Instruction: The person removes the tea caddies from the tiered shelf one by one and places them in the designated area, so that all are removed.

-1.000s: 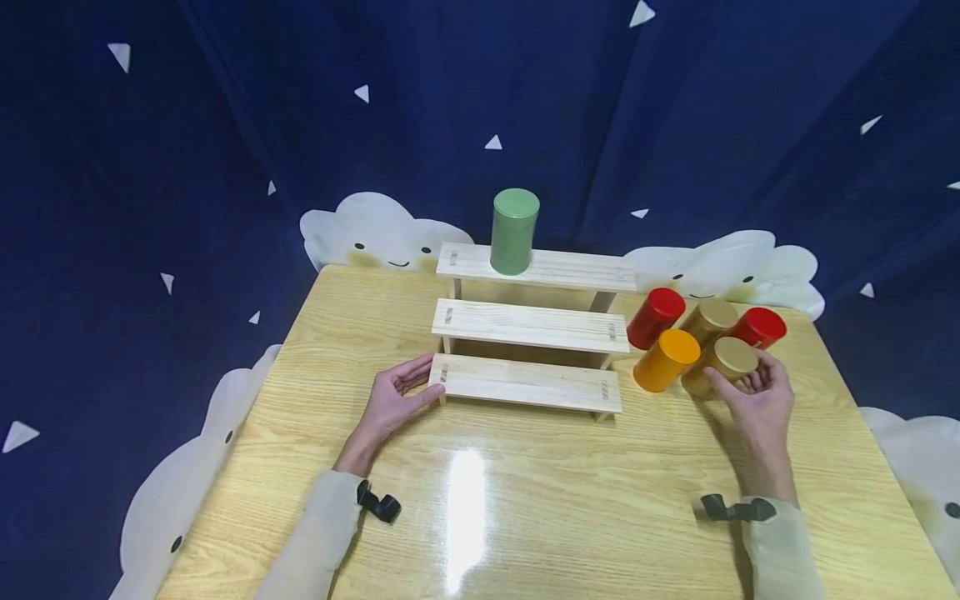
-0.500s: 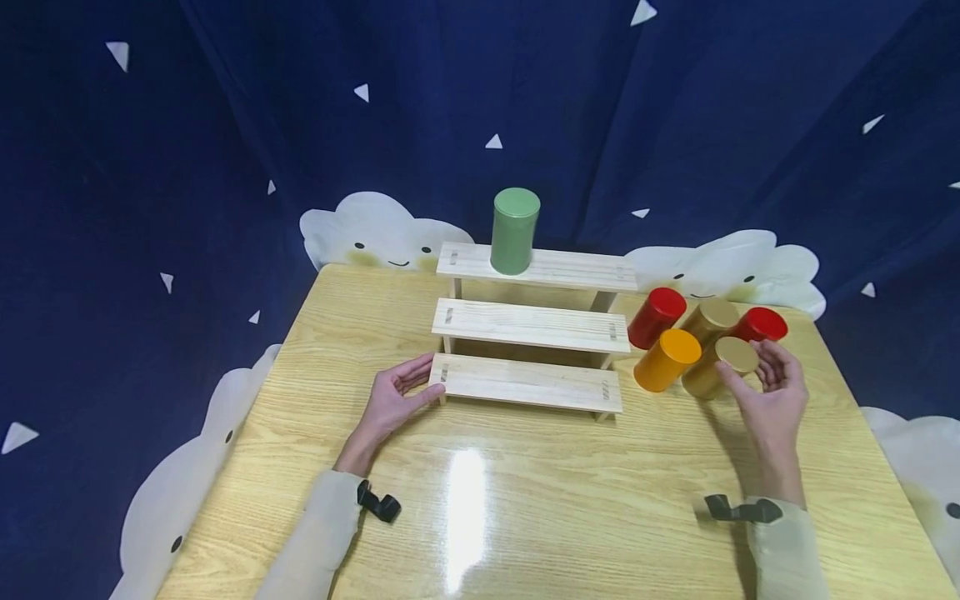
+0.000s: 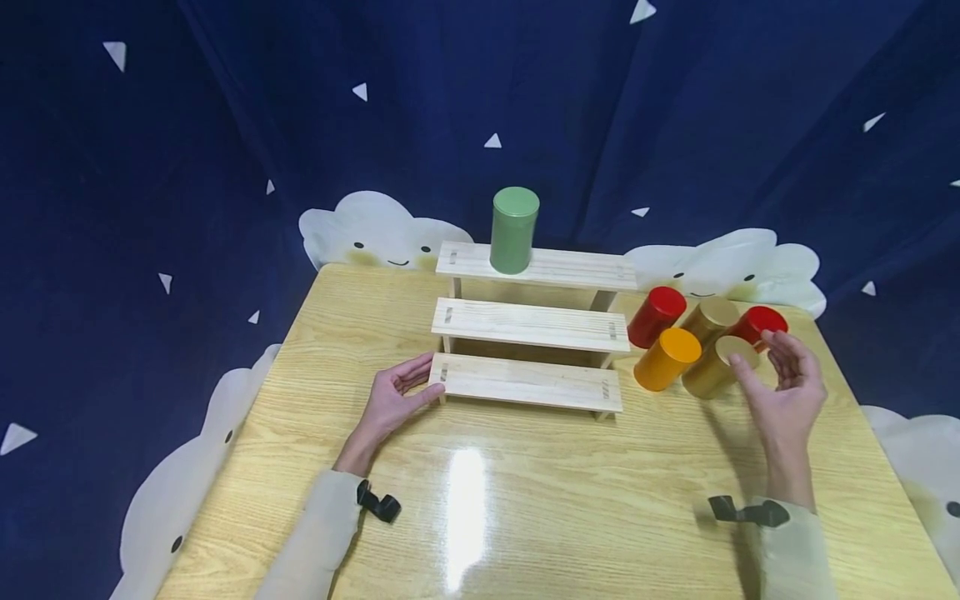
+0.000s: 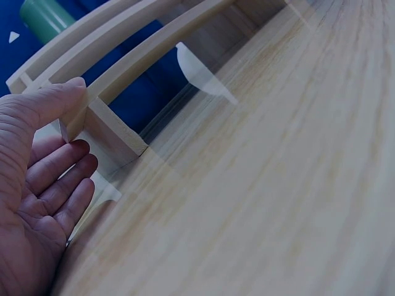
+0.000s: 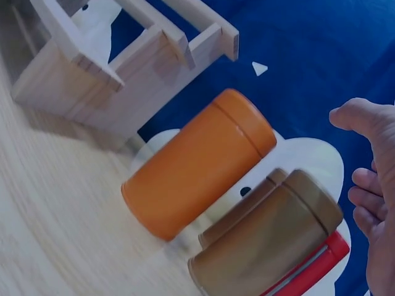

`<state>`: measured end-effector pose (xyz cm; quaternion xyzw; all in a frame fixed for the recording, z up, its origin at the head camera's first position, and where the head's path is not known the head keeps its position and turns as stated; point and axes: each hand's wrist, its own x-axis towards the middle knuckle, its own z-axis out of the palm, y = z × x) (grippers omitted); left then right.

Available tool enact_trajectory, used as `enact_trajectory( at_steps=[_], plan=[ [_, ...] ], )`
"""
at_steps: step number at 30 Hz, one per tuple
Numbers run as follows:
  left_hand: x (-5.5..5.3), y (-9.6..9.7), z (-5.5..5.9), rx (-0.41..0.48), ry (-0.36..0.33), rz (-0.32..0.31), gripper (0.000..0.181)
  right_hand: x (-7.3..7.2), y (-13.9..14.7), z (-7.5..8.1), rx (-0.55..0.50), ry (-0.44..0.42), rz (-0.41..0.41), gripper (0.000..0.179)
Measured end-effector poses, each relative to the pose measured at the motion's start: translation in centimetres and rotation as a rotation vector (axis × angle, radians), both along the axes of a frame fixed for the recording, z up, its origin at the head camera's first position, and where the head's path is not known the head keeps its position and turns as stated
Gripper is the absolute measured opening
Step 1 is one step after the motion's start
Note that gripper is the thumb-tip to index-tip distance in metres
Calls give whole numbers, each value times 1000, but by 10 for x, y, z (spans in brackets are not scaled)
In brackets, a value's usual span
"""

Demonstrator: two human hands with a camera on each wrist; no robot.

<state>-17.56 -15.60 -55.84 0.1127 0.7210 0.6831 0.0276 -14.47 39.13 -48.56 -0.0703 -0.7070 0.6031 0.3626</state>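
Observation:
A three-tier wooden shelf (image 3: pixel 525 383) stands on the table. My left hand (image 3: pixel 401 396) pinches the left end of its lowest board, thumb on top and fingertips beneath in the left wrist view. Beside a gold canister (image 3: pixel 707 375), on its right, is my right hand (image 3: pixel 791 392). Its fingers are loosely bent around nothing; the right wrist view shows a gap between this hand and the gold canister (image 5: pixel 271 234). Left of that canister stands an orange canister (image 3: pixel 663 362). A green canister (image 3: pixel 514 233) stands upright on the top board.
Behind the orange and front gold canisters stand a red canister (image 3: pixel 655 321), another gold canister (image 3: pixel 708 317) and a second red canister (image 3: pixel 761 322). The wooden table (image 3: pixel 555 500) meets a dark blue curtain (image 3: pixel 420 108) with white clouds at its back edge.
My right hand has let go of the front gold canister and moved to the right, away from it. The left hand stays on the shelf, and the canisters have not moved.

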Motion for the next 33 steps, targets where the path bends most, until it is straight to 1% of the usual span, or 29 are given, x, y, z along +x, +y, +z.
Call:
enact_trajectory(
  at_steps=[3, 6, 14, 18, 21, 24, 29, 31, 33],
  plan=[
    [0, 0, 1, 1, -1, 4, 58, 2, -5, 7, 10, 11, 11, 61],
    [0, 0, 1, 5, -2, 5, 58, 3, -11, 11, -14, 46, 53, 61],
    [0, -1, -1, 1, -2, 3, 58, 3, -16, 13, -42, 110, 107, 60],
    [0, 0, -1, 3, -7, 4, 58, 5, -21, 17, -89, 154, 171, 61],
    [-1, 0, -2, 3, -1, -5, 58, 7, -27, 23, -89, 143, 198, 60],
    [-1, 1, -2, 1, 2, -10, 58, 9, -35, 29, -67, 110, 204, 59],
    [0, 1, -1, 4, 3, -1, 58, 10, -45, 33, -53, 88, 243, 61],
    [0, 1, -1, 6, 3, 1, 58, 9, -49, 33, -27, 64, 246, 62],
    [0, 1, -1, 5, 0, 1, 58, 9, -53, 33, 28, 22, 234, 61]
  ],
)
